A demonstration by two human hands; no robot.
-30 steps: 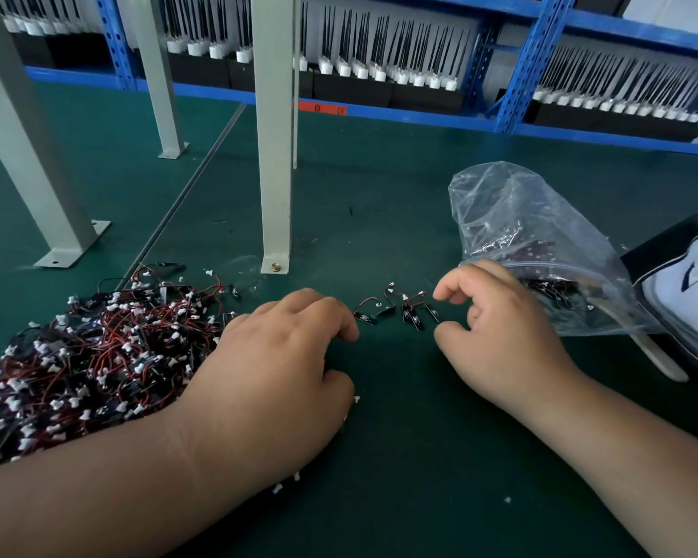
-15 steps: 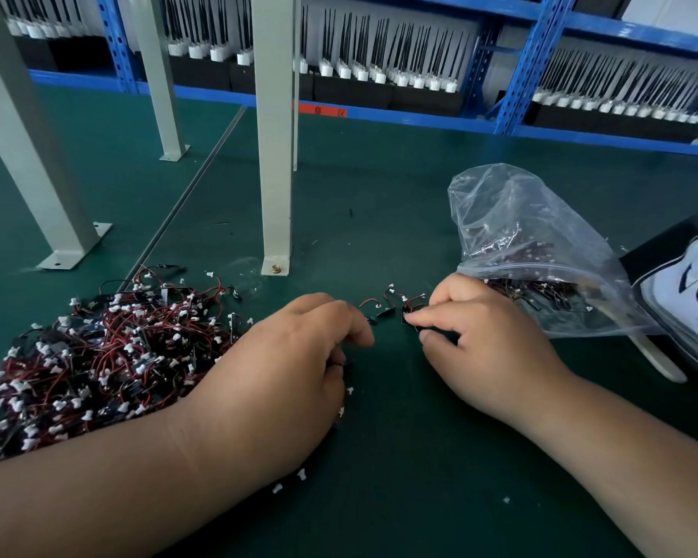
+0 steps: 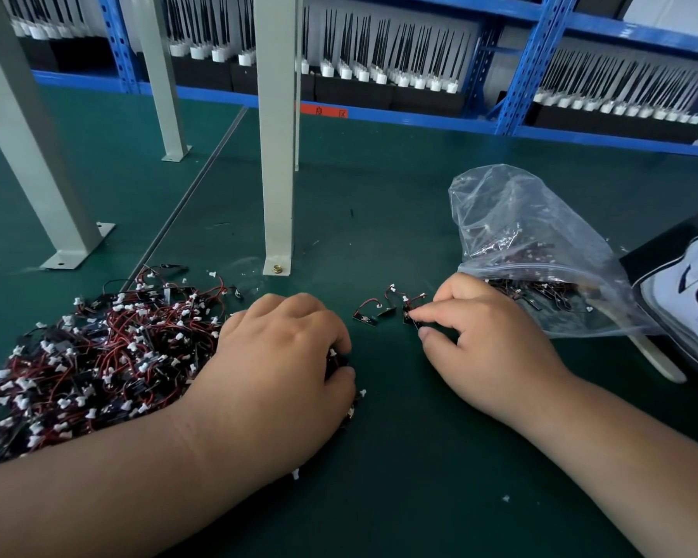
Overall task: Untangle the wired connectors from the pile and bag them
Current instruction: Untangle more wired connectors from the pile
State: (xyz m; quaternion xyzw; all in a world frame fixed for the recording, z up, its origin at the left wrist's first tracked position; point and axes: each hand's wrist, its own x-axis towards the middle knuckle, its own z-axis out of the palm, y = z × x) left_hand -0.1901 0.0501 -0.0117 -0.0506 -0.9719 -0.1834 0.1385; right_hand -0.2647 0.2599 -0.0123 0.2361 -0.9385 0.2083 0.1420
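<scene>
With my right hand (image 3: 488,348) I'm pinching one loose connector (image 3: 412,314) between thumb and forefinger, just beside the bag (image 3: 520,235) mouth. I should be lifting it slowly so its wire is slipping free of its neighbours. My left hand (image 3: 279,364), farther from the bag, is curling around a clump (image 3: 337,362) at the edge of the pile (image 3: 89,356).

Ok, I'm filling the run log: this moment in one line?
left hand: gripping wired connectors beside tangled red-and-black wire pile | right hand: pinching loose black wired connector | clear plastic bag: beside right hand, partly filled
</scene>
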